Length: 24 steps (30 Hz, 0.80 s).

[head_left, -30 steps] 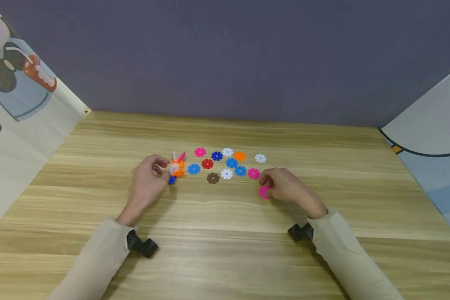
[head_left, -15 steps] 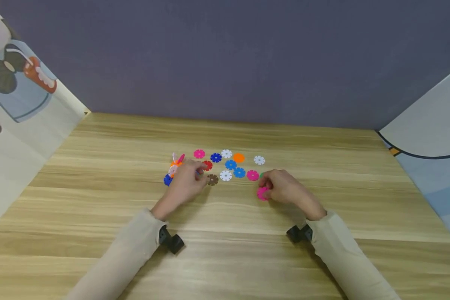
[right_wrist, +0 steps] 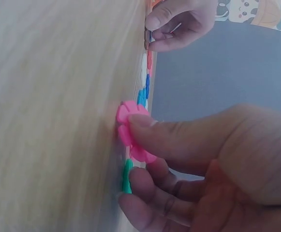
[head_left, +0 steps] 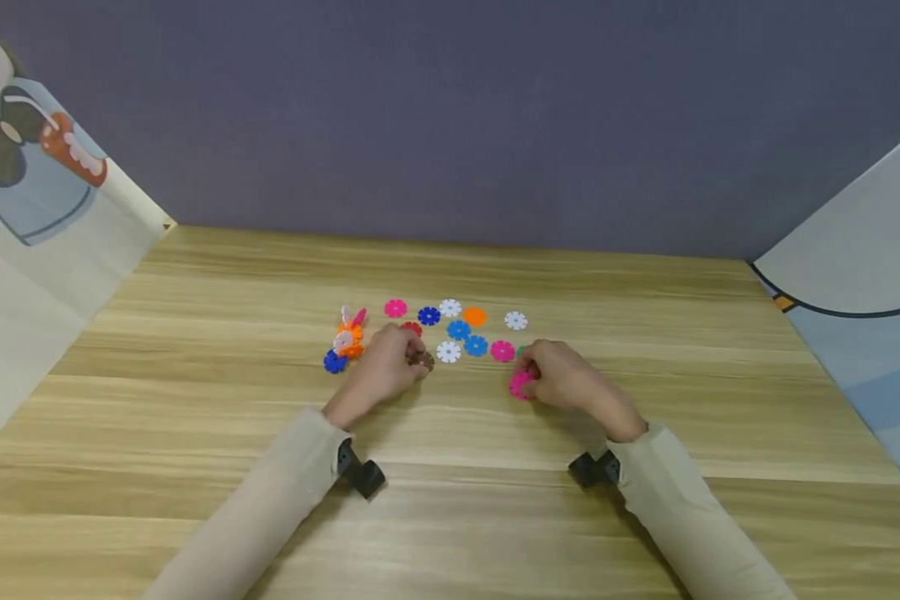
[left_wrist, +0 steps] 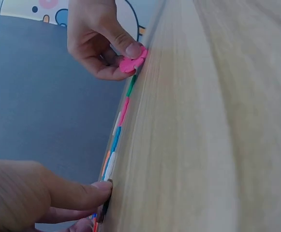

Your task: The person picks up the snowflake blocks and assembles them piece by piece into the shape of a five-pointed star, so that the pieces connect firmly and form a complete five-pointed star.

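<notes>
My left hand pinches the edge of a brown notched plastic disc at the table surface, thumb on its near side; the fingers partly cover it in the head view. Between the thumb and fingers of my right hand is a pink notched disc, held tilted up just above the wood. A green disc lies right by the right fingertips. Left of my left hand rests a joined cluster of orange, white, pink and blue discs. A red disc is partly hidden behind the left hand.
Loose discs lie flat between and beyond the hands: a white one, light blue, pink, orange and several others. The wooden table meets a dark blue-grey panel at the back.
My left hand has left the joined cluster, moved right and taken hold of the brown disc. The right hand keeps its pink disc in nearly the same place.
</notes>
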Available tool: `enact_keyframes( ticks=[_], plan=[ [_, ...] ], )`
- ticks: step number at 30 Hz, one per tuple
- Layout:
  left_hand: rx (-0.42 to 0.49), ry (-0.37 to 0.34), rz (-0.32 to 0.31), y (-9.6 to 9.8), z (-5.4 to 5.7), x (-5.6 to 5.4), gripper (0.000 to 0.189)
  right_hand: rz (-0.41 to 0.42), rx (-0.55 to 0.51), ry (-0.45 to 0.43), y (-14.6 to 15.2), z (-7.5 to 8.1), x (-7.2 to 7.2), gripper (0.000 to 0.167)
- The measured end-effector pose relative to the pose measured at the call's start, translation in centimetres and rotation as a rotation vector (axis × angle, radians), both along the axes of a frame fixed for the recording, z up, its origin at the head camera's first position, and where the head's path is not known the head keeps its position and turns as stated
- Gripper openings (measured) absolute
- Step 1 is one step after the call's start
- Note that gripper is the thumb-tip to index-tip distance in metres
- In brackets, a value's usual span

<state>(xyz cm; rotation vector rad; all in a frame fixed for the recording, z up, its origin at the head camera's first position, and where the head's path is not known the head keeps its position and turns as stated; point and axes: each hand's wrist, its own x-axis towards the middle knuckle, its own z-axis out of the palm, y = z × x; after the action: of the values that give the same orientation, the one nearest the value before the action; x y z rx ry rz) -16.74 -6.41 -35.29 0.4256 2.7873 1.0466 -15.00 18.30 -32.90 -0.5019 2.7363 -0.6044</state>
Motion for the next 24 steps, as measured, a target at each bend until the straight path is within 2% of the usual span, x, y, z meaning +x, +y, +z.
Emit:
enact_keyframes(
  ticks=[5, 11, 16, 24],
  plan=[
    [0.026, -0.002, 0.004, 0.3, 0.1, 0.4, 0.021, 0.012, -0.042, 0.032, 0.0, -0.1, 0.1, 0.005],
    [0.068, -0.060, 0.007, 1.1, 0.2, 0.8, 0.016, 0.023, -0.120, 0.069, 0.2, 0.0, 0.1, 0.007],
    [0.147, -0.091, 0.022, 1.3, 0.0, 1.0, 0.016, 0.011, -0.212, 0.095, 0.0, -0.1, 0.1, 0.005],
    [0.311, -0.094, 0.013, 1.7, 0.3, 1.3, 0.016, -0.006, -0.318, 0.148, -0.9, 0.0, 0.4, 0.004]
  ],
)
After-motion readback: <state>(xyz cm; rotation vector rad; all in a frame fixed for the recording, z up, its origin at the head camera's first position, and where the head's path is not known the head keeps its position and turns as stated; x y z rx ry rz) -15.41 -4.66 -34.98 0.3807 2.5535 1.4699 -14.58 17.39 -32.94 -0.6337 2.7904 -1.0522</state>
